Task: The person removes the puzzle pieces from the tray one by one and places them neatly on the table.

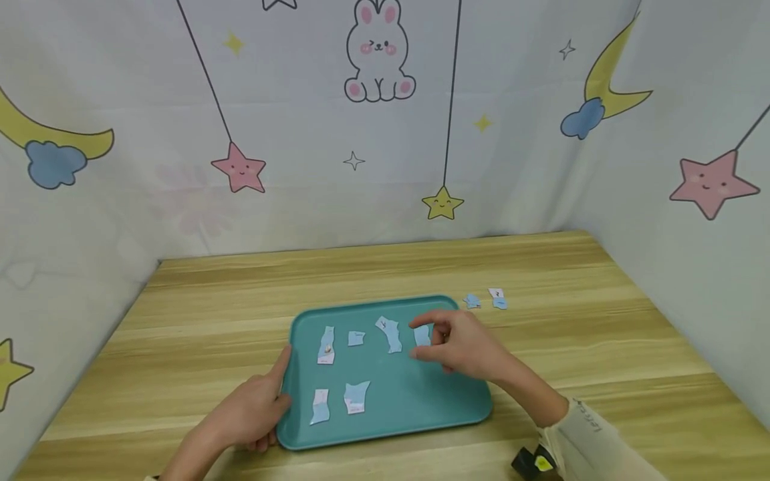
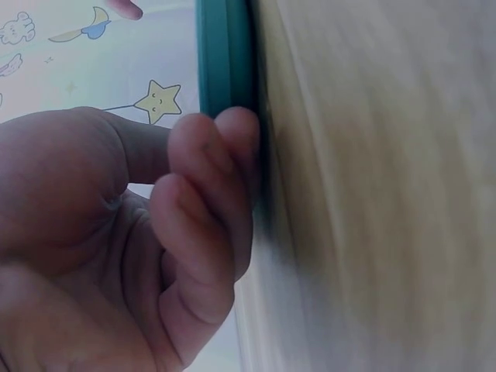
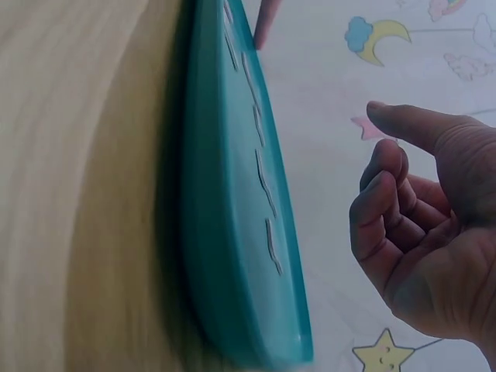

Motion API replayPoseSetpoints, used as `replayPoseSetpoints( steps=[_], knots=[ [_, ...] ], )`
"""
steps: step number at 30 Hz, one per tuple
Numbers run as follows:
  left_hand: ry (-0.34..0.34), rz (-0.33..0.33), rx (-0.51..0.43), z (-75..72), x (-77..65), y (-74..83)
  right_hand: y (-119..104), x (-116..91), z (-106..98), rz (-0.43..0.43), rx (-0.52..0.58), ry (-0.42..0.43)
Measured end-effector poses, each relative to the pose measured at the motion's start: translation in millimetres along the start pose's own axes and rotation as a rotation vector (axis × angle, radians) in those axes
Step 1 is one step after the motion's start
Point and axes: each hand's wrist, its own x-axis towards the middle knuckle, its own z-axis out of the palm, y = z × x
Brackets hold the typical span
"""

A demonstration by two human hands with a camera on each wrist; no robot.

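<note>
A teal tray (image 1: 415,394) rests on the wooden table, with several flat, irregular light-blue and white pieces on it, like cut paper or card. My left hand (image 1: 255,407) grips the tray's left edge, the thumb and index at the rim; in the left wrist view the other fingers curl against its side. Over the tray's right part hovers my right hand (image 1: 466,344). Its thumb and index stand apart with nothing between them, and the other fingers are curled. Below that gap lies a blue piece (image 1: 423,335), partly hidden by the hand.
Behind the tray's far right corner, a small blue piece (image 1: 472,301) and a blue-and-white piece (image 1: 498,298) lie on the table (image 1: 198,294). A printed cloth (image 1: 313,207) closes off the back and sides. A black device (image 1: 532,462) sits by the right sleeve.
</note>
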Motion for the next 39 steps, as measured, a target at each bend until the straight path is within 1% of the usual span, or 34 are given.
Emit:
replayPoseSetpoints(
  steps=[3, 9, 16, 22, 32, 39],
  knots=[
    [0.002, 0.002, 0.006, 0.0, 0.2, 0.3, -4, 0, 8, 0.001, 0.001, -0.006],
    [0.007, 0.018, 0.013, -0.1, 0.4, -0.2, -8, 0, 23, 0.008, -0.044, -0.017],
    [0.0, 0.031, 0.011, -0.9, 0.5, 0.5, -14, -2, 35, -0.01, -0.073, -0.048],
    [-0.002, 0.031, 0.008, -0.5, -0.6, 1.4, -20, -3, 47, -0.006, -0.112, -0.058],
    [0.0, 0.02, 0.015, -0.8, -1.3, 2.9, -25, 0, 63, 0.011, -0.145, -0.108],
    [-0.001, 0.031, 0.014, -0.3, -2.5, 2.9, -28, 1, 73, 0.002, -0.228, -0.115]
  ],
)
